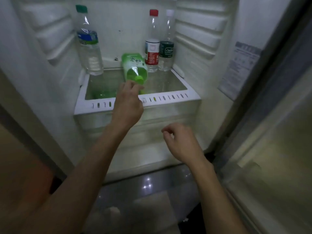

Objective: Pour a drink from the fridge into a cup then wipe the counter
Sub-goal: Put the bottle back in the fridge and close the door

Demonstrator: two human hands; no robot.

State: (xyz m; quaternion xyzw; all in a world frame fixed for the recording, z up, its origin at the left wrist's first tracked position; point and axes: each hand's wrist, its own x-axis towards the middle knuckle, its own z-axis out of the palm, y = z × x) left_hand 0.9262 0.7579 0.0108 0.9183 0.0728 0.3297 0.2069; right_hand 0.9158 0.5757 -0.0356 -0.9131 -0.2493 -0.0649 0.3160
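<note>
Inside the open fridge, a green drink bottle (134,68) lies tipped forward on the glass shelf (168,98), its green cap pointing at me. My left hand (128,102) reaches over the shelf's white front rail, fingertips touching the bottle's neck just under the cap; whether they grip it I cannot tell. My right hand (182,142) hovers lower and to the right, in front of the drawer, fingers loosely curled and holding nothing.
A tall clear water bottle with a green cap (88,43) stands at the shelf's back left. A red-capped bottle (152,43) and a white-capped bottle (167,43) stand at the back right. The fridge door (270,132) hangs open on the right. Glossy floor lies below.
</note>
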